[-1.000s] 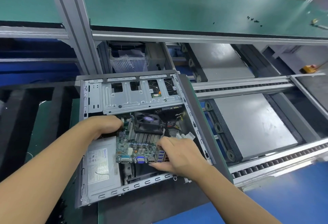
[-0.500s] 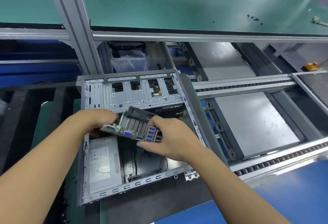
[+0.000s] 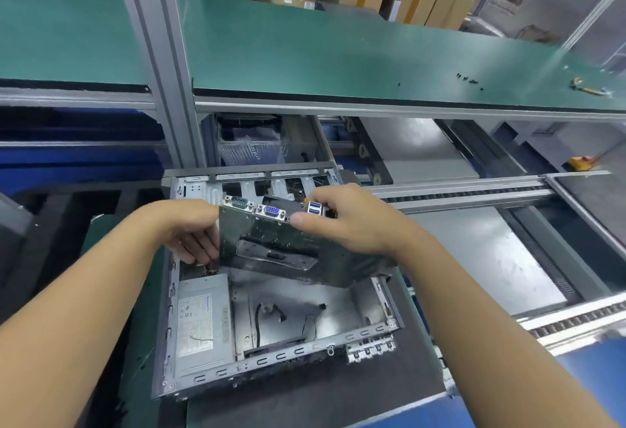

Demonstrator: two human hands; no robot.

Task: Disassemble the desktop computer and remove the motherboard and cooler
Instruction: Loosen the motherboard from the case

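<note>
Since a moment ago I have lifted the motherboard (image 3: 288, 251) clear of the case (image 3: 271, 356) and tipped it up, so its dark underside with the metal backplate now faces me and the port row runs along the top edge.

On the left, my left hand (image 3: 189, 227) is closed around the board's left edge, fingers curled behind and under it. Below that hand the power supply (image 3: 203, 322) sits in the case's near-left corner, label up. The board hangs in the air over the middle of the open case, tilted, touching nothing but my hands. Along its top edge I see a serial port (image 3: 237, 203), then a blue VGA port (image 3: 272, 211), then blue USB ports (image 3: 315, 207). The cooler is probably still on the far side of the board, but it is hidden from me. Beneath the board the case floor is bare metal with a few loose black cables (image 3: 267, 317).

My right hand (image 3: 352, 221) grips the board's top right corner, thumb on the underside, fingers over the ports.

Further right lies the conveyor (image 3: 457, 190), and on the green shelf (image 3: 338, 55) above it a few small black screws (image 3: 469, 79).
</note>
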